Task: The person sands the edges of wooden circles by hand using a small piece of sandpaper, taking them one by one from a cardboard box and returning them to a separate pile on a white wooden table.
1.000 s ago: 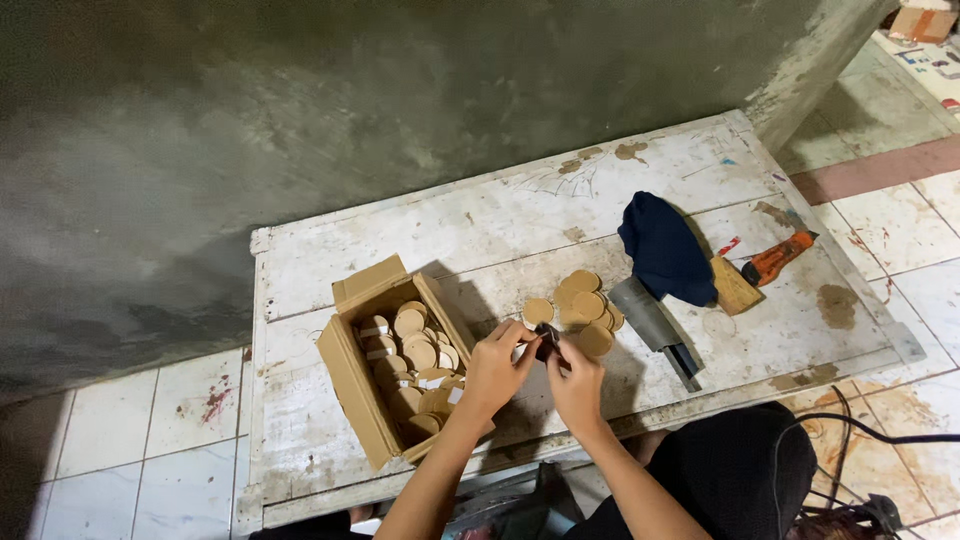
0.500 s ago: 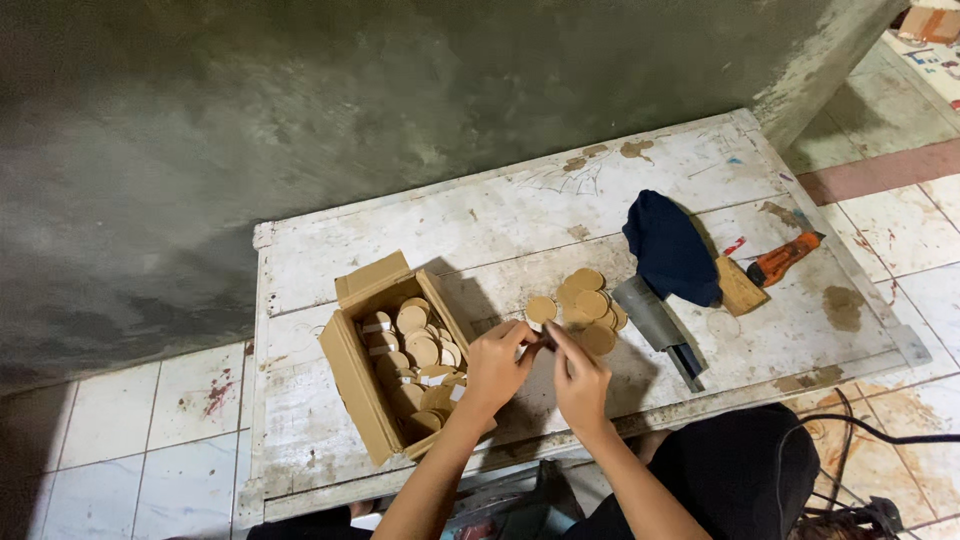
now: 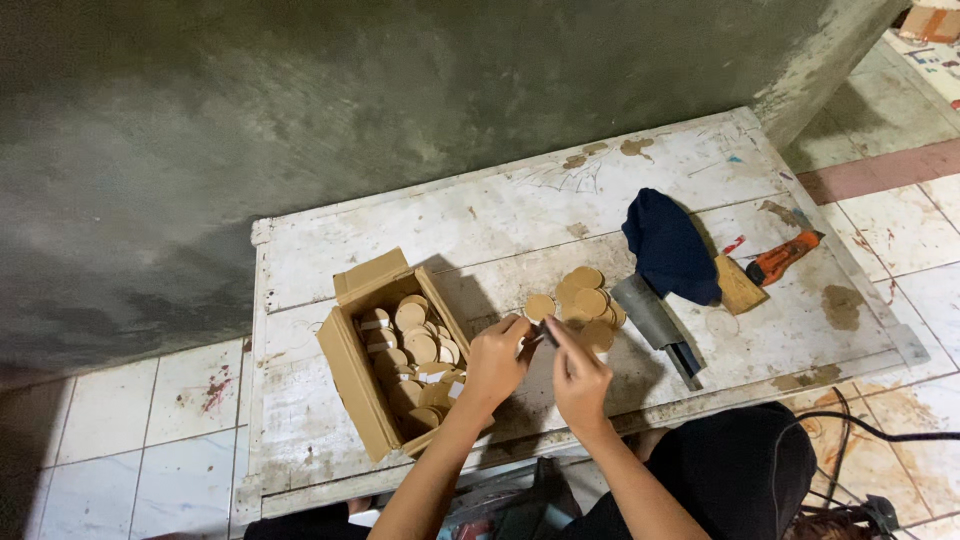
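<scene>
My left hand [image 3: 497, 358] and my right hand [image 3: 579, 372] meet over the front of a worn white table [image 3: 500, 220]. Between their fingertips they pinch a small dark object [image 3: 538, 333]; I cannot tell what it is. Just beyond the hands lies a loose pile of round tan discs [image 3: 580, 297]. Left of my left hand stands an open cardboard box [image 3: 352, 372] holding several more of the same discs [image 3: 412, 345].
A grey flat tool with a dark handle [image 3: 655, 322] lies right of the disc pile. Behind it rest a dark blue cloth [image 3: 668, 245], a tan block [image 3: 738, 285] and an orange utility knife [image 3: 782, 258]. A concrete wall backs the table. Cables [image 3: 880, 430] trail on the tiled floor.
Both hands stay together over the same spot; the fingers have shifted slightly around the small dark object. The view has drifted a little.
</scene>
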